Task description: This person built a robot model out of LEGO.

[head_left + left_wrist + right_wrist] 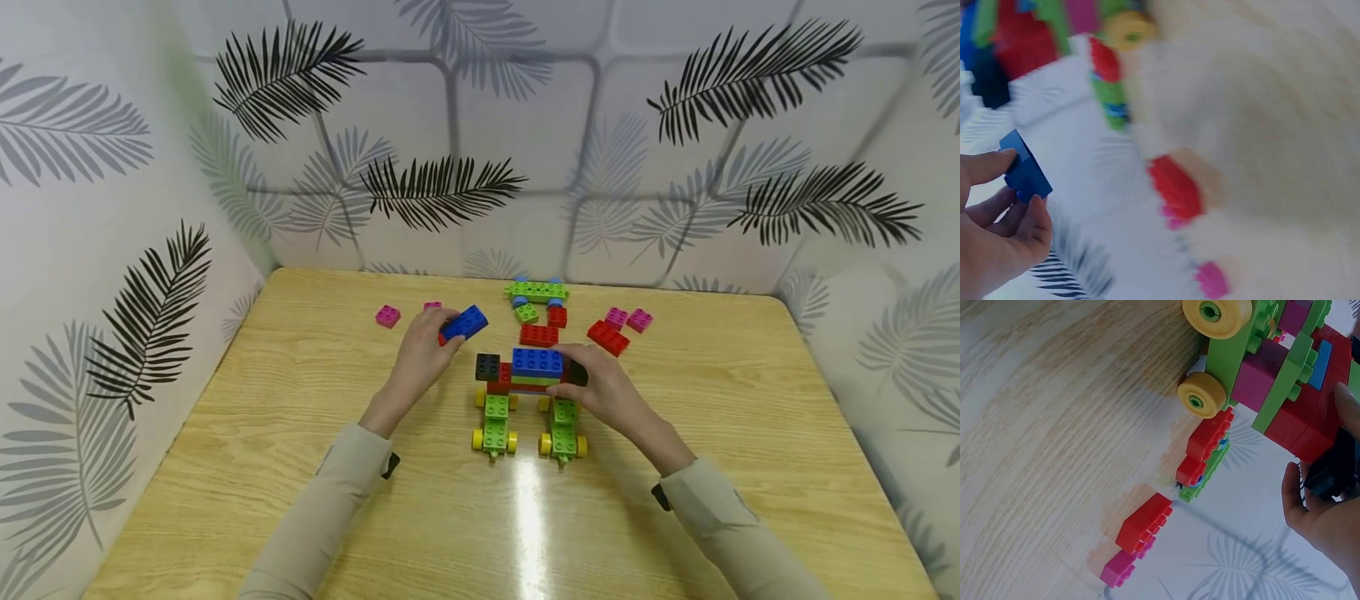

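My left hand (426,348) pinches a blue brick (467,322) between thumb and fingers, above the table and left of a brick build. In the left wrist view the blue brick (1026,170) is tilted, its studs toward the fingers. The build (525,387) stands on two green wheeled bases (495,435) with yellow wheels. Across its top lie red bricks, a black brick (487,367) at the left end and a blue brick (537,361) in the middle. My right hand (611,390) grips the build's right end, thumb in front, partly hiding another black brick (1330,472).
Behind the build lie a green wheeled base (538,292) with blue wheels, a small green brick (527,313) and several red bricks (607,337). Pink bricks (640,320) lie at the right, another pink brick (387,316) at the left. A patterned backdrop (480,125) rises behind the table.
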A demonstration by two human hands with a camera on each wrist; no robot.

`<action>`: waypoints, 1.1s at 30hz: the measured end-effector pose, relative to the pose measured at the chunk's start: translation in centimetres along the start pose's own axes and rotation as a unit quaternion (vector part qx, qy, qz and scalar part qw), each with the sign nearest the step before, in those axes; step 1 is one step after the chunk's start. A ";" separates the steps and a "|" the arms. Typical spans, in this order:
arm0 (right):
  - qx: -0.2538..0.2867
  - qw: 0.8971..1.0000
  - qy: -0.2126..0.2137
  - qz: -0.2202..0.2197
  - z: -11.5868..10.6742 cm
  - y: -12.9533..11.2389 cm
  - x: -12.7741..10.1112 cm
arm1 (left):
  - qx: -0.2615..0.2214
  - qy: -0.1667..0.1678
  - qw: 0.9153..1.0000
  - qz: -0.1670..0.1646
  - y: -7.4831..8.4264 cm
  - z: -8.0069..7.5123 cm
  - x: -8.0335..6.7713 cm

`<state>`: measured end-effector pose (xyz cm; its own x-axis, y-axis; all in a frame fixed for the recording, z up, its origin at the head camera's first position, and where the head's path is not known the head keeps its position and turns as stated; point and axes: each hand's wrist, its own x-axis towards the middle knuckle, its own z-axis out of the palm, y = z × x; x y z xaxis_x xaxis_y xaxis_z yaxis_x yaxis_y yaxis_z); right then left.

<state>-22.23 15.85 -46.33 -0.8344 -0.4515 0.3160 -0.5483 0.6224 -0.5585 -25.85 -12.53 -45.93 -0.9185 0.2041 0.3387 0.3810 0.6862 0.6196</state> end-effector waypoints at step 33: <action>0.000 1.000 -0.009 0.017 -0.2 0.1 0.0 | -0.015 -0.164 0.969 0.183 7.5 0.3 0.2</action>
<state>-22.33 16.03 -46.29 -0.8520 -0.4403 0.2832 -0.5189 0.6386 -0.5683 -23.23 -7.15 -41.38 -0.7030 0.6449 0.3000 0.6867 0.5057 0.5222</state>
